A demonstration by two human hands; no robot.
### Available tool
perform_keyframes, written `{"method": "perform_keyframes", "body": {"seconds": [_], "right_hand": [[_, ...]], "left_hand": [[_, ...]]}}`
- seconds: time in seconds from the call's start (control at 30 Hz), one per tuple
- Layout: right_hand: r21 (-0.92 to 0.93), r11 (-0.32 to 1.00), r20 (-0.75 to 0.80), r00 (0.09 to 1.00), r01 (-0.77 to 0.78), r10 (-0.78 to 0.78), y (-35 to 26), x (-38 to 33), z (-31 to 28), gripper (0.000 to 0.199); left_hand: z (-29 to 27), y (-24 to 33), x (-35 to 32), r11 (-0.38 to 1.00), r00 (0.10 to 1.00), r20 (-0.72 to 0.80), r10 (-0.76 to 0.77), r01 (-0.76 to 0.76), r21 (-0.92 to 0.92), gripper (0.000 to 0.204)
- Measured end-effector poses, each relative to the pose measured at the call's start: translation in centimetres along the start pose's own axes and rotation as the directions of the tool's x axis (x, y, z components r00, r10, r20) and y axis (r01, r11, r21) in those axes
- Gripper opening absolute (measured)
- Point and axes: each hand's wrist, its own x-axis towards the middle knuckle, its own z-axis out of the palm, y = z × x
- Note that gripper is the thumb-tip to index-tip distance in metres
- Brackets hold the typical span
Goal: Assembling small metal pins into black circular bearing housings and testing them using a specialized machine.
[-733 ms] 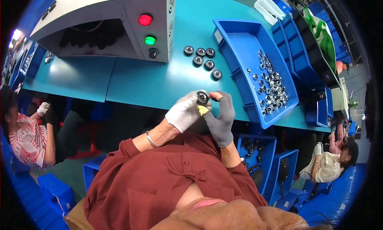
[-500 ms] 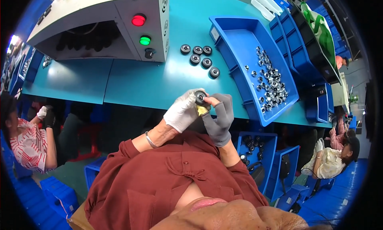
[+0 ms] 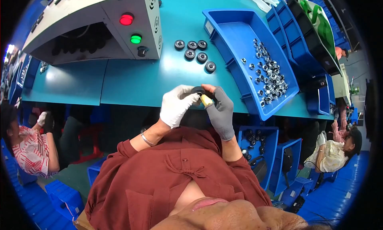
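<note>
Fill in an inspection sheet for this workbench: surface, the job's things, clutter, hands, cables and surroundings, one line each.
Surface: teal bench, smooth, mostly bare near its front edge.
Job's things: a small black ring held between both hands; six similar black rings lie on the bench; a blue tray holds small silver parts.
Clutter: nothing seen.
Hands: left hand in a white glove, right hand in a grey glove with a yellow fingertip cover, both pinching the ring.
Cables: nothing seen.
Surroundings: grey control box with red and green lights; blue bins under the bench; other people seated on both sides.
</note>
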Motion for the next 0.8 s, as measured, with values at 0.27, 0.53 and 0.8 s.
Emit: {"method": "perform_keyframes", "body": {"seconds": [0.27,0.53,0.8], "right_hand": [[-0.154,0.984,-0.021,0.996,0.087,-0.091,0.3,-0.5,0.4,0.033],[-0.062,0.998,-0.029,0.999,0.026,-0.028,1.5,-1.1,0.2,0.034],[0.289,0.94,0.141,0.979,-0.182,0.147,0.4,-1.3,-0.2,0.046]], "left_hand": [[0.9,-0.1,0.4,0.992,0.993,-0.101,-0.062,0.072,0.102,0.015],[0.5,-0.2,0.9,0.989,0.989,-0.036,-0.147,0.148,0.031,0.017],[0.2,-2.1,0.1,0.847,0.926,0.212,-0.312,0.373,-0.38,0.029]]}}
